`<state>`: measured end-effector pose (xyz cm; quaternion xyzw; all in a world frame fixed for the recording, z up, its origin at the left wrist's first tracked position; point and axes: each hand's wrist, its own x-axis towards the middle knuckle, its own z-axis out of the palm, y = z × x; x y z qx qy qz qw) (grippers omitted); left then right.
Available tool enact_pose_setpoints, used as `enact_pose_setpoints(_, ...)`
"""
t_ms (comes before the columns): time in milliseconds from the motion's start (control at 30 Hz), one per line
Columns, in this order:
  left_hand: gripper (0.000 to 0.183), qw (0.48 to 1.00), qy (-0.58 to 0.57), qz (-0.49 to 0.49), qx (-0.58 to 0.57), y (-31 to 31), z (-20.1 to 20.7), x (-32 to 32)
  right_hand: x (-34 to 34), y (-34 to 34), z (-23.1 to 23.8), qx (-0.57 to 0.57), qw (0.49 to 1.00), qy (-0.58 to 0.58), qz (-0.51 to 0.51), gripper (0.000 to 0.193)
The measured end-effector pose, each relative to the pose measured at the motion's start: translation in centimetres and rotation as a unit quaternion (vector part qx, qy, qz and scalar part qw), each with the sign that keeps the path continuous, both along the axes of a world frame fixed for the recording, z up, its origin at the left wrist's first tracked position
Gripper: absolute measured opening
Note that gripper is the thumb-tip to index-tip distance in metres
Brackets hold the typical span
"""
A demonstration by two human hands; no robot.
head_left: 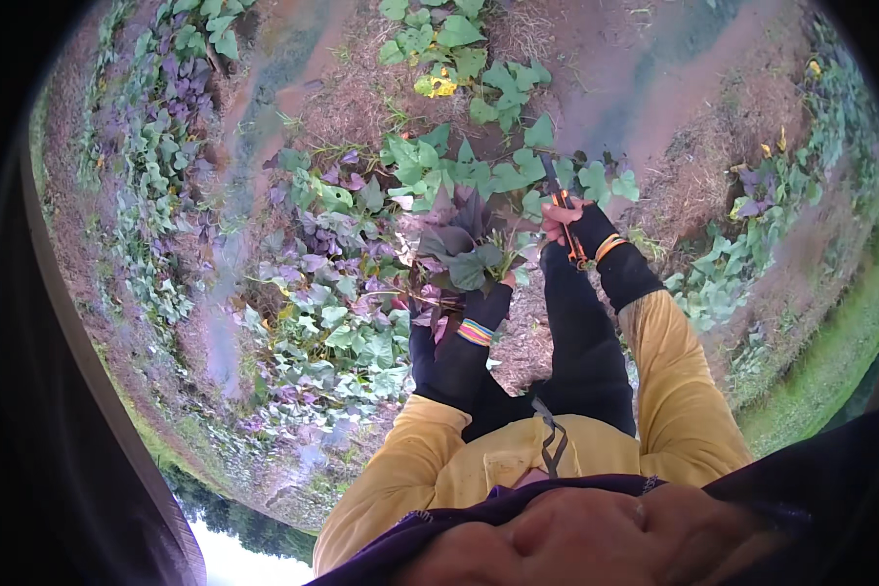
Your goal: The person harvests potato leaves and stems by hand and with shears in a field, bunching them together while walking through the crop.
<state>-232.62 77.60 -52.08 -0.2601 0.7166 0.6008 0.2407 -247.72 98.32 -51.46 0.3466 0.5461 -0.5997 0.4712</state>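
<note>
My left hand [492, 299], in a black fingerless glove, is closed round the stems of a bunch of leafy vine cuttings [465, 242]. Dark purple and green leaves spread from its top and hide most of the fingers. To the right, my right hand [582, 225], gloved alike, grips a pair of scissors [576, 256] with orange handles. Their dark blades point away from me, toward green vine leaves [518, 171] on the ground. A small gap separates the scissors from the bunch.
Low green and purple vines [347, 317] cover the bed to my left and ahead. Wet, muddy furrows [227, 273] run on both sides between the rows. Another planted row [728, 278] lies to the right, with grass [820, 366] beyond. My legs [581, 332] stand close behind the hands.
</note>
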Motion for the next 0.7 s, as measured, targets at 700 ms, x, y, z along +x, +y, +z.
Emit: enact_pose_setpoints(700,0.013,0.908,0.131,-0.006,0.398,-0.9,39.1,-16.0,-1.8,3.1,42.4,0.211,0.676,0.706,0.019,0.028)
